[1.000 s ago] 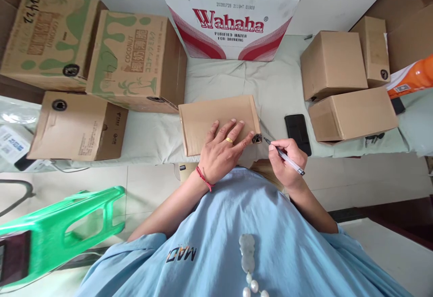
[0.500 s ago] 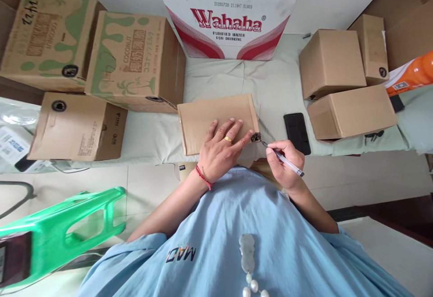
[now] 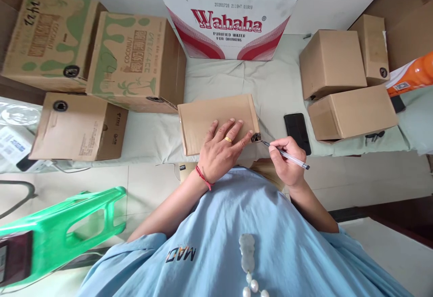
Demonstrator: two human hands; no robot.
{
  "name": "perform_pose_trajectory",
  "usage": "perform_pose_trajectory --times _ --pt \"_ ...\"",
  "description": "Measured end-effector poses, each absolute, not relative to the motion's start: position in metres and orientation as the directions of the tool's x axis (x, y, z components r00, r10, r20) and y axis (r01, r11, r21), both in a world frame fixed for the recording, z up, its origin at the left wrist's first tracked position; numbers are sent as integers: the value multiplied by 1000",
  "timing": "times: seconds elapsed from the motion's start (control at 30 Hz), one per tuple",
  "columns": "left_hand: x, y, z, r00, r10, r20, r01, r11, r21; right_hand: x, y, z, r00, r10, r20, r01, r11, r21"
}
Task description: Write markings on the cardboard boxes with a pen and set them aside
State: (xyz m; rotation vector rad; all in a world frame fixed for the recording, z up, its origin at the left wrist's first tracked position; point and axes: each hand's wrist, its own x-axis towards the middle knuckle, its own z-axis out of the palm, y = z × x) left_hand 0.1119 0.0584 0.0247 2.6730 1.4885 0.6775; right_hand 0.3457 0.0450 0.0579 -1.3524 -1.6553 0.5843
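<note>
At the centre of the frame the left hand [image 3: 219, 152] lies flat, fingers spread, on a small cardboard box [image 3: 216, 121] on the bench [image 3: 277, 89]. The right hand [image 3: 286, 159] has its grip clamped on a pen [image 3: 286, 155], tip touching the box's lower right corner. A black phone [image 3: 297, 132] lies just right.

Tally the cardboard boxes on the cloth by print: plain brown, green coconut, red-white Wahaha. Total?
Plain brown cardboard boxes: 5
Green-printed coconut cardboard boxes: 2
Red-and-white Wahaha cardboard box: 1
Total: 8
</note>
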Motion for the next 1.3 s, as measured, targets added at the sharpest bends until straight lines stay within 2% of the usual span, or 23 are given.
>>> perform_pose_trajectory --times 0.2,0.4,0.47,0.57,0.63,0.7,0.77,0.87,0.97,1.07,1.17,1.3 --pt "112 58 26 458 811 364 815 -547 194 343 44 56 -61 953 295 512 284 -811" --pt "111 57 25 450 831 326 803 -537 260 366 44 40 180 940 291 568 142 -810" --pt "111 58 25 449 834 320 801 -535 270 374 48 30 192 928 319 602 145 -786" --pt "111 58 26 449 834 321 800 -536 271 377 57 10 9 940 341 721 230 -653" --pt "111 58 26 452 828 331 803 -540 254 374 63 -6 -153 951 268 811 276 -517" --pt "112 58 26 456 820 346 808 -544 227 369 68 -20 -238 958 162 865 285 -413" --pt "112 58 26 458 811 365 809 -550 206 365 72 -29 -255 961 105 886 276 -373" --pt "112 58 26 456 811 366 808 -550 212 367 76 -31 -251 963 101 885 271 -379" --pt "111 57 25 458 815 355 801 -551 232 386 73 -25 -164 975 153 903 210 -375" --pt "111 57 23 458 808 371 797 -558 231 413 61 -21 48 980 192 945 18 -326" --pt "110 57 21 448 817 362 789 -552 270 433 44 -24 196 975 100 955 -167 -245" --pt "111 58 20 450 820 355 780 -554 292 438 36 -31 277 961 -4 943 -272 -193"
